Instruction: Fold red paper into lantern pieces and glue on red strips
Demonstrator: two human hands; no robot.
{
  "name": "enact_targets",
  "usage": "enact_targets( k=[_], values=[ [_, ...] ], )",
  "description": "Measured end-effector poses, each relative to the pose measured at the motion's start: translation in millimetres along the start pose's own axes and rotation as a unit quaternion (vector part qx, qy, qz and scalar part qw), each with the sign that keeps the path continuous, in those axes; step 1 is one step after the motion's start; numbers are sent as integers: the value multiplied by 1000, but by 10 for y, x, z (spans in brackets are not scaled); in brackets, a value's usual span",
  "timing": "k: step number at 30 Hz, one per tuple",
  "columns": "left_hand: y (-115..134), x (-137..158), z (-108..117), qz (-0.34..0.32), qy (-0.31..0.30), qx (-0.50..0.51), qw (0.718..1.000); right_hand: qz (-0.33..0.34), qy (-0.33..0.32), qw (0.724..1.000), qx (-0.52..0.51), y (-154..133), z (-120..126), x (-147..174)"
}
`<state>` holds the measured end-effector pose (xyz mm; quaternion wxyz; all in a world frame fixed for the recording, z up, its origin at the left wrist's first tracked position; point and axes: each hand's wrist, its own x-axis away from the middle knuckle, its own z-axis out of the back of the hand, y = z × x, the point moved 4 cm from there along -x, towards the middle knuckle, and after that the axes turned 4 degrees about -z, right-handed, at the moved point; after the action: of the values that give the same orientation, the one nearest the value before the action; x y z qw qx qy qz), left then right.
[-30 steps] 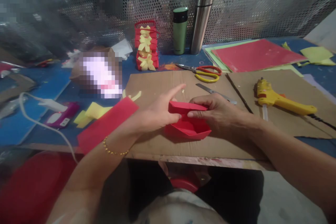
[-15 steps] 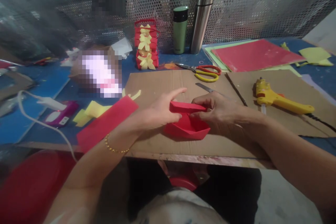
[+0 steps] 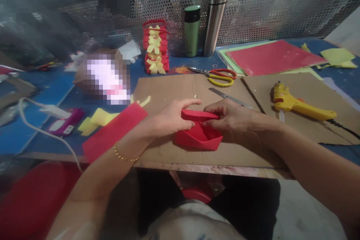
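A folded red paper box (image 3: 199,140) rests on the brown cardboard sheet (image 3: 165,90) in front of me, its open side tilted up. My left hand (image 3: 174,117) grips the box's left end, thumb inside and fingers behind the far wall. At the right end, my right hand (image 3: 225,117) pinches the same far wall between thumb and fingers. Just beyond the right hand lies a flat metal blade (image 3: 225,95), partly hidden by that hand. Under and beside my left forearm is a strip of red paper (image 3: 115,131).
Scissors (image 3: 221,77) and a yellow glue gun (image 3: 300,105) lie beyond and right. A red paper piece with yellow bows (image 3: 154,47), a green tumbler (image 3: 192,32) and a steel flask (image 3: 215,26) stand behind. Coloured sheets (image 3: 275,58) lie back right; a purple power socket (image 3: 66,122) sits left.
The view has shifted slightly. Both hands keep their grip on the red paper box, with only a tiny shift to the left.
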<state>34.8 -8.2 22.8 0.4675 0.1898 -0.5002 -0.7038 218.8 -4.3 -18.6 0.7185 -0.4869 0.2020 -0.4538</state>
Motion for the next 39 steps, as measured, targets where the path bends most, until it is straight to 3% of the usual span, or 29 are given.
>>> enact_targets(
  k=[4,9,16,23,30,39],
  values=[
    [-60,-59,-12,1,-19,33,999,7,4,1000,-28,2,-13,-2],
    [-181,-95,-71,20,-47,135,990,-10,-38,999,-26,-6,-24,-30],
    [-164,-87,-86,39,-35,156,986,-18,-60,998,-21,-68,-25,-29],
    [-163,-110,-79,39,-43,171,984,-18,-54,998,10,47,-21,-67],
    [-180,-112,-48,36,-43,170,984,0,-35,999,40,-9,-11,-51],
    [-97,-85,-16,14,-7,52,999,-6,-8,994,112,-68,27,-20]
  ],
)
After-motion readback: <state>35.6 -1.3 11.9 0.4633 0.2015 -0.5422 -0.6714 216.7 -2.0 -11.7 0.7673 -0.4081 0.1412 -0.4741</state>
